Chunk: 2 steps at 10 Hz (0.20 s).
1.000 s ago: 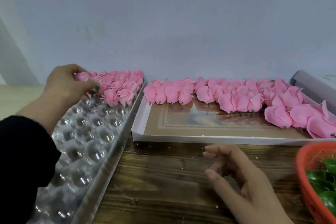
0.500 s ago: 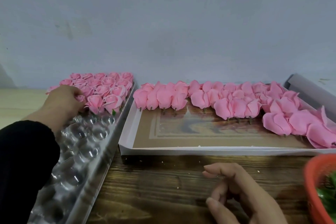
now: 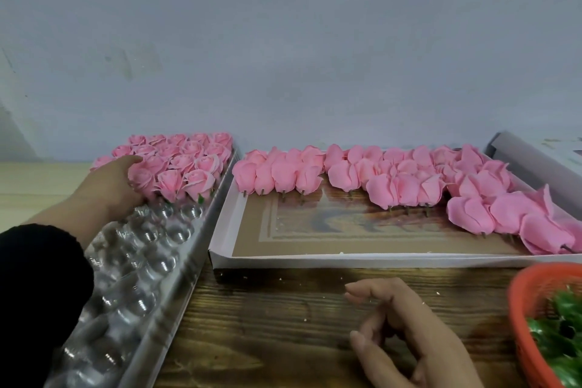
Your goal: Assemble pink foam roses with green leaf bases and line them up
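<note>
**Roses in the tray**

The left hand [image 3: 110, 186] reached into the clear tray [image 3: 148, 261] at the worktop's left edge, its fingers curled on a rose [image 3: 141, 178]. The right hand [image 3: 406, 334] hung loose, holding nothing, near the leaves [image 3: 557, 334].

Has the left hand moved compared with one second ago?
Yes. The left hand went down from above the finished roses and now rests at their near edge, on the clear tray.
</note>
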{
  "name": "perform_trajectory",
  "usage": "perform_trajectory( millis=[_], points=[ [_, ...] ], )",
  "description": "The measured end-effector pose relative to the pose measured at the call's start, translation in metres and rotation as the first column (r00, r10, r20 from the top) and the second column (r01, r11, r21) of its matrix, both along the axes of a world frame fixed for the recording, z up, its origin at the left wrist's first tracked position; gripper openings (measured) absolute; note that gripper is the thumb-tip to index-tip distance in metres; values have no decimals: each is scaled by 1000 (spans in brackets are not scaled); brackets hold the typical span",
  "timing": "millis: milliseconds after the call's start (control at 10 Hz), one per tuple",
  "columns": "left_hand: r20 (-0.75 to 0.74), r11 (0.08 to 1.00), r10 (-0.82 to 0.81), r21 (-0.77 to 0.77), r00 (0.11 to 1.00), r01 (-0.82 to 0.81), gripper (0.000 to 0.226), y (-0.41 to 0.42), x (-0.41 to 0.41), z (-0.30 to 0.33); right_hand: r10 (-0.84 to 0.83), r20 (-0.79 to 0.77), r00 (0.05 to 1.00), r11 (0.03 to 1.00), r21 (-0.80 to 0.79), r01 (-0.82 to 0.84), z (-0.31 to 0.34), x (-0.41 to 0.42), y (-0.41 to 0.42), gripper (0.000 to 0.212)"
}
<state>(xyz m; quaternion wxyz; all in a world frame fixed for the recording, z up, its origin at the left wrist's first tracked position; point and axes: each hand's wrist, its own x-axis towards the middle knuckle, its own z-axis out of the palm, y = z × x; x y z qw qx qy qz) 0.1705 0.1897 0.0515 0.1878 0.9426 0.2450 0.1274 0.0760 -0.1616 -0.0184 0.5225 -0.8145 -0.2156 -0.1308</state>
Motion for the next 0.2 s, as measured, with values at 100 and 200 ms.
perform_trajectory(
  millis=[100,200],
  points=[
    [35,1000,-24,6,999,24,66,-3,-21,17,29,26,999,999,16,-29,3,0,-4,33],
    [184,988,-140,-34,973,148,41,-22,-50,30,43,37,998,995,93,-46,14,-9,-6,30]
  ],
)
